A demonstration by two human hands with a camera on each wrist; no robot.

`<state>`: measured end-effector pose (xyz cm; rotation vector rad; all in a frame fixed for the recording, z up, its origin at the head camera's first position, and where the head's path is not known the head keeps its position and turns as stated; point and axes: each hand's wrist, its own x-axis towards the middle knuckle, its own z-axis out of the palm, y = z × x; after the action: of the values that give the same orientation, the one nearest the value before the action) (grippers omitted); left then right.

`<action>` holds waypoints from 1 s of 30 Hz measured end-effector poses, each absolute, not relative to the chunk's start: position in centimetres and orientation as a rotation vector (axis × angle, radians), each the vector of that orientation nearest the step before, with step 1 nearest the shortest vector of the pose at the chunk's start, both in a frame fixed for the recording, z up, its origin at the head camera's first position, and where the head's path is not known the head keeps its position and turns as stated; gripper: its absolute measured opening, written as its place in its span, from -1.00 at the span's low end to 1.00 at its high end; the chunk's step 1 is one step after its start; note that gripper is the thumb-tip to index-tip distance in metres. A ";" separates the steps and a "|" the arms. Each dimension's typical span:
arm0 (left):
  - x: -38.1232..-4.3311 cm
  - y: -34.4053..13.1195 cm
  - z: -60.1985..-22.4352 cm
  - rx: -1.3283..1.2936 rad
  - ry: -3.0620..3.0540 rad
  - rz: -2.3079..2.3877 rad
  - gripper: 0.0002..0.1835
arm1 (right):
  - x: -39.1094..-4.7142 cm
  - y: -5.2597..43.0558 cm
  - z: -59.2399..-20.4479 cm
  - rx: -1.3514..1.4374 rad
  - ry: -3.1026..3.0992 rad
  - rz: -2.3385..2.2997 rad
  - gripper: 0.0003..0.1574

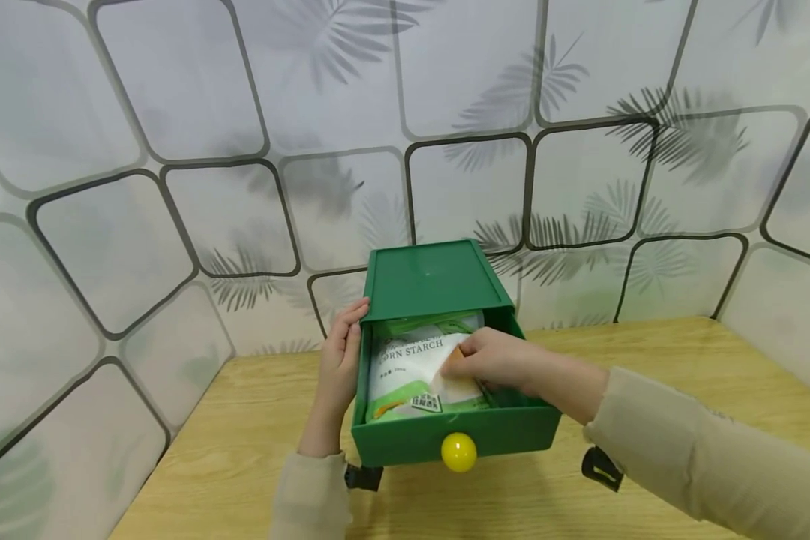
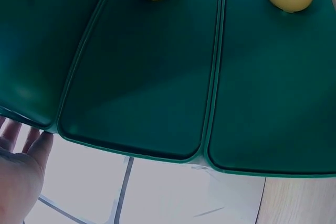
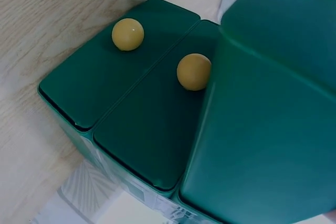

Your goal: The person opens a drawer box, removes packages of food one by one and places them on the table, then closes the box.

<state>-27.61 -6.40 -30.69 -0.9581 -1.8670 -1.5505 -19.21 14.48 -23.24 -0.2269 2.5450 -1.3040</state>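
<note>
A green drawer cabinet (image 1: 432, 281) stands on the table, its top drawer (image 1: 412, 442) pulled out by a round yellow knob's (image 1: 459, 452) side toward me. In that drawer lies a white and green bag of corn starch (image 1: 398, 375), lettering up. My right hand (image 1: 496, 360) reaches into the drawer with thumb and fingers curled at the bag's right side, over an orange patch; the fingertips are partly hidden. My left hand (image 1: 340, 356) rests along the cabinet's left side near its top front corner. The left wrist view shows its fingertips (image 2: 42, 145) at the green edge.
Two lower drawers, one bearing a yellow knob (image 3: 127, 34), are pushed in beneath the pulled-out one. Around the cabinet is a wood-grain table (image 1: 229, 442). A patterned wall covering (image 1: 351, 202) rises behind it. Black wrist straps (image 1: 602, 469) show below the sleeves.
</note>
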 end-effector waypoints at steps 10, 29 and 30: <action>-27.6 -6.4 -30.7 -0.950 -1.862 -1.544 -0.69 | -19.2 14.7 -23.3 -0.353 2.468 -1.365 -0.79; -27.7 -6.5 -30.7 -0.976 -1.865 -1.534 -0.68 | -19.1 15.0 -23.1 -0.275 2.350 -1.646 -0.65; -27.7 -6.5 -30.7 -0.979 -1.865 -1.541 -0.68 | -19.1 15.1 -23.1 -0.274 2.347 -1.656 -0.64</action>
<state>-27.66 -6.48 -30.67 -0.9789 -1.8647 -1.5406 -19.12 15.06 -23.11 -0.2736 2.3473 -1.6564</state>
